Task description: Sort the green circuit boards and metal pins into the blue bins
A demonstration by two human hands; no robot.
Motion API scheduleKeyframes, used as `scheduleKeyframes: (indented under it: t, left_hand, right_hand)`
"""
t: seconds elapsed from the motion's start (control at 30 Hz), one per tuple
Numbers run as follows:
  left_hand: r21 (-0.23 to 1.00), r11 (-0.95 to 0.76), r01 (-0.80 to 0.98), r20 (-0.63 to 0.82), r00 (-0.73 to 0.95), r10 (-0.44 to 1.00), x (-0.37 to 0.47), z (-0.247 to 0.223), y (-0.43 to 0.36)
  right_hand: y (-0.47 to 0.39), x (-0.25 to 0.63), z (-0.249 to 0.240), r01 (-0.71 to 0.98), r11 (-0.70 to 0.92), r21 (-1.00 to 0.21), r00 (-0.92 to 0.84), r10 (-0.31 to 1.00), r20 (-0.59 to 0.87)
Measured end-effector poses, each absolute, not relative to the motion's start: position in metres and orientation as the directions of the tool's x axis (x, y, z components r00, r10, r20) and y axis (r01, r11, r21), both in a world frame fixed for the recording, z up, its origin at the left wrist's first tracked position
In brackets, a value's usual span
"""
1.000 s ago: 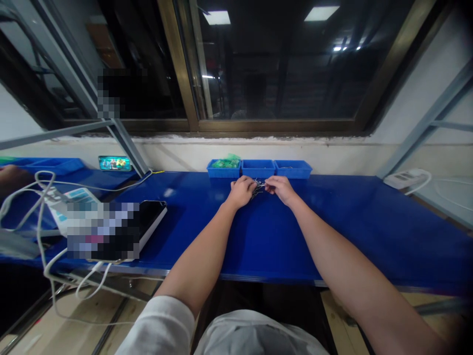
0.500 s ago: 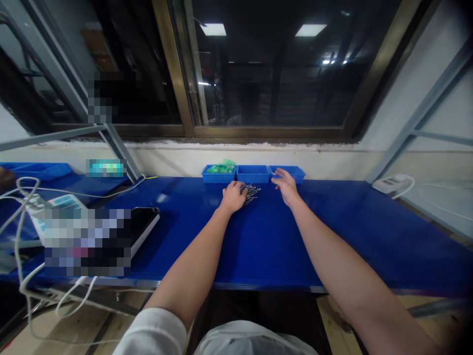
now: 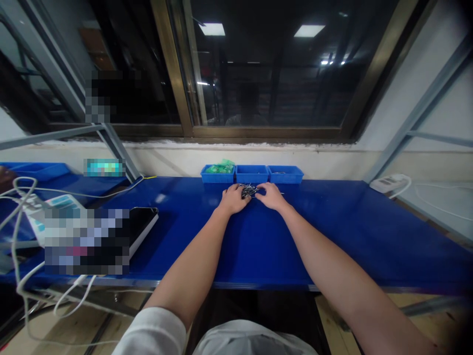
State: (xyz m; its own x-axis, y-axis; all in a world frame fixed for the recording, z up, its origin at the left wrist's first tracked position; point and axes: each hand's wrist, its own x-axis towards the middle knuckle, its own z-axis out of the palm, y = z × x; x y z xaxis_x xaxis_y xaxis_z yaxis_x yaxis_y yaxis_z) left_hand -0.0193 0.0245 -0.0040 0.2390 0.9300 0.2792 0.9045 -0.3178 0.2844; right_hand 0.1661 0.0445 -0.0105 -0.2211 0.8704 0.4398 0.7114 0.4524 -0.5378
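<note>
A small heap of thin metal pieces (image 3: 249, 190), like nails or pins and too small to name surely, lies on the blue table (image 3: 258, 246). My left hand (image 3: 233, 198) rests against its left side, fingers curved and thumb apart. At the heap's right edge is my right hand (image 3: 271, 196), thumb and fingers apart. One loose thin piece shows just right of that hand. Behind the heap stand three blue bins: the left bin (image 3: 218, 179) holds green packets (image 3: 220, 167), while the middle bin (image 3: 252, 176) and right bin (image 3: 286, 178) show a few thin bits.
A dark-topped white device (image 3: 144, 222), partly blurred out, sits at left beside white cables (image 3: 22, 236). At right lies a white power strip (image 3: 389, 183). Grey metal frame posts rise on both sides, before a window. Another person's hand (image 3: 5, 175) shows at far left.
My right hand has come from the right bin down and left to the heap. My left hand stays at the heap with its fingers shifted slightly. A thin piece now shows in the right bin.
</note>
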Motion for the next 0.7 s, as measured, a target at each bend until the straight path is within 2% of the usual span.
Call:
scheduleKeyframes:
  t: [0.13,0.27,0.37,0.43,0.53,0.7]
  left_hand:
    - [0.25,-0.33,0.91,0.201,0.284,0.938,-0.02,-0.011,0.026]
    - [0.243,-0.347,0.906,0.199,0.304,0.932,-0.02,-0.013,0.026]
    - [0.253,-0.352,0.901,0.212,0.304,0.929,-0.019,-0.011,0.026]
    - [0.278,-0.342,0.898,0.216,0.289,0.933,-0.02,-0.008,0.025]
    - [0.312,-0.319,0.895,0.22,0.258,0.941,-0.02,-0.005,0.026]
    - [0.325,-0.319,0.89,0.225,0.255,0.94,-0.019,-0.006,0.028]
  right_hand:
    - [0.042,0.158,-0.017,0.781,0.471,-0.41,-0.321,0.866,0.383]
    - [0.042,0.156,-0.017,0.772,0.494,-0.401,-0.343,0.854,0.391]
    - [0.04,0.159,-0.008,0.774,0.484,-0.409,-0.295,0.846,0.444]
    - [0.039,0.166,0.002,0.802,0.405,-0.439,-0.182,0.866,0.466]
    - [0.039,0.182,0.016,0.845,0.168,-0.508,0.066,0.909,0.411]
    - [0.044,0.202,0.02,0.917,-0.055,-0.394,0.103,0.99,0.101]
